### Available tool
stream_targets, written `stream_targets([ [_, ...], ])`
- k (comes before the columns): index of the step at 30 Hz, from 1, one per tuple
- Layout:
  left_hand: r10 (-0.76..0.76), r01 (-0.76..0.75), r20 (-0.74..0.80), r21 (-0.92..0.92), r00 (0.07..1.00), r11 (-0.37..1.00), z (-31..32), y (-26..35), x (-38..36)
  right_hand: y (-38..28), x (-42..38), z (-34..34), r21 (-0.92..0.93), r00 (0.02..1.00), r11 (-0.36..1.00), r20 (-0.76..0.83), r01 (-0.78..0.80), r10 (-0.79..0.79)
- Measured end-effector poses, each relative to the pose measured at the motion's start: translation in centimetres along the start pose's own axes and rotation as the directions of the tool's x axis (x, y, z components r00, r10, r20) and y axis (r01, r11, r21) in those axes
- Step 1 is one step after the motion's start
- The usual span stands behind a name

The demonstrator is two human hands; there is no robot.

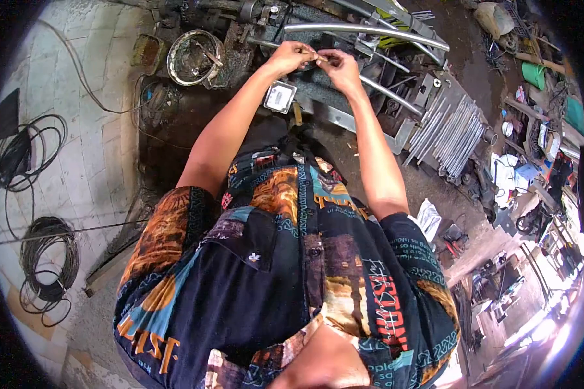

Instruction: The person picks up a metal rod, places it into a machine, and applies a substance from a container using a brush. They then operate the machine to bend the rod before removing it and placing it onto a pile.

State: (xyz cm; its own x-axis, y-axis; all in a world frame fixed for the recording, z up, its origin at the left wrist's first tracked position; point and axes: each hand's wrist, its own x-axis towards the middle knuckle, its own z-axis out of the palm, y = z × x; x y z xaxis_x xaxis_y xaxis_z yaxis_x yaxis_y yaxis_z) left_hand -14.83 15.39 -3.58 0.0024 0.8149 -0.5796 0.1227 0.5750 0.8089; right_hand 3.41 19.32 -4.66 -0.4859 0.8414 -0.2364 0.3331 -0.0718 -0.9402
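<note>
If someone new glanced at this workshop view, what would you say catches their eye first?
Probably the left hand and right hand, meeting at top centre over a small object, just below a curved metal tube. Next, the bundle of metal rods at right, and the coiled cables on the floor at left.

Both hands meet at the top centre of the frame, hemmed in closely. A curved metal tube (370, 31) arches just above the right hand (341, 67), and a second bar (386, 94) runs beside its wrist. Left of the left hand (291, 56), a round metal bowl (193, 57) and dark machine parts crowd the way. A pale tag (279, 97) hangs below the left wrist. At right, a bundle of steel rods (449, 133) blocks the floor. The tiled floor (97, 155) at left lies more open, though coiled cables (45, 266) sit on it.
</note>
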Motion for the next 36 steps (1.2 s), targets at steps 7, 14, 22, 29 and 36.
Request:
stream_targets([
  [7,-0.074,0.041,-0.043,-0.515,0.996,0.856,1.6,-1.7,2.8,0.7,1.3,-0.1,-0.343,0.981,0.938,-0.163,0.043,-0.104],
  [14,-0.410,0.012,-0.090,-0.970,0.907,0.241,6.8,-1.1,5.9,3.0,2.7,-0.5,-0.639,0.902,0.766,-0.288,0.069,-0.322],
  [22,-0.266,0.045,0.020,-0.995,0.964,0.088,9.0,-3.6,9.8,2.1,2.9,-0.5,-0.627,0.896,0.779,-0.336,0.017,-0.290],
  [29,-0.192,0.024,0.017,-0.999,0.981,0.033,9.6,-4.6,9.7,1.9,3.3,-1.2,-0.618,0.933,0.786,-0.288,-0.011,-0.214],
  [36,-0.226,0.004,-0.005,-0.999,0.974,0.036,10.1,-3.9,8.8,1.7,3.2,-1.7,-0.671,0.934,0.740,-0.231,0.050,-0.272],
])
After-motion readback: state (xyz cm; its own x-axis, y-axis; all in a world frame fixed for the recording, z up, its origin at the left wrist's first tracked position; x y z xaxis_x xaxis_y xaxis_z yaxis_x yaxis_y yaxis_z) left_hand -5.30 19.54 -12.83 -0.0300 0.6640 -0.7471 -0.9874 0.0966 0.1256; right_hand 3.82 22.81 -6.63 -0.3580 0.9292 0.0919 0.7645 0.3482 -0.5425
